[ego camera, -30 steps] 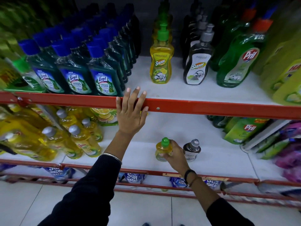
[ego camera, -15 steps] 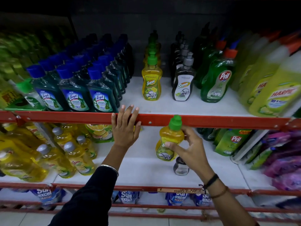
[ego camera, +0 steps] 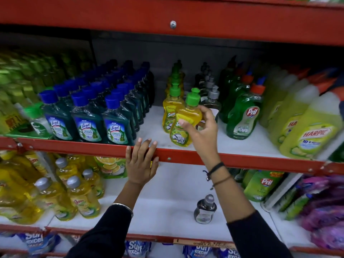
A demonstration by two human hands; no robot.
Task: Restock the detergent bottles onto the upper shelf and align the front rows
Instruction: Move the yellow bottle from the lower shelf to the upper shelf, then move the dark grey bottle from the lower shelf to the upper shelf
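My right hand (ego camera: 202,131) grips a yellow detergent bottle with a green cap (ego camera: 183,125), tilted, its base at the front of the upper shelf (ego camera: 242,146). It stands just in front of a row of matching yellow bottles (ego camera: 170,110). A row of dark bottles with grey pumps (ego camera: 211,97) runs beside them, partly hidden by my hand. My left hand (ego camera: 142,162) rests flat on the red front rail (ego camera: 74,147) of the upper shelf, holding no bottle. One small dark bottle with a grey cap (ego camera: 204,209) stands alone on the lower shelf (ego camera: 163,211).
Blue-capped Lizol bottles (ego camera: 87,127) fill the upper shelf's left side; green Pril bottles (ego camera: 242,116) and yellow-green Harpic bottles (ego camera: 307,136) stand at the right. Yellow bottles (ego camera: 78,198) crowd the lower shelf's left, Pril pouches (ego camera: 262,185) and purple packs (ego camera: 323,211) its right.
My right hand has lifted the yellow bottle from the lower shelf, past the red rail, onto the upper shelf's front. My left hand has stayed on the rail. The view has tilted upward.
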